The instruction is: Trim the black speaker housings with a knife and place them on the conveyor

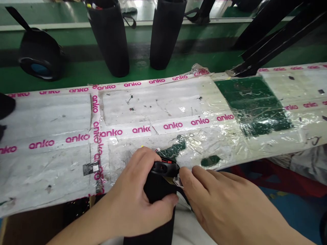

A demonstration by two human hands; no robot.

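A black, fabric-covered cylindrical speaker body [157, 189] stands tilted at the near edge of the bench, its upper end facing away from me. My left hand [138, 190] wraps around it just below the rim, thumb on the near side. Inside the open end a bit of red wire [167, 162] shows, beside a black plastic rim piece [162, 167]. My right hand [219, 194] is closed at the right side of the rim, pinching a black strap [185, 197]. A small shiny piece [178, 182] pokes out at its fingertips; its kind I cannot make out.
Two more black cylinders [109, 41] [167, 34] stand on the green surface [139, 56] beyond. A round-ended black speaker [39, 58] lies at the far left. Taped white sheeting [158, 102] covers the bench ledge. Black bars [276, 44] slant in at the upper right.
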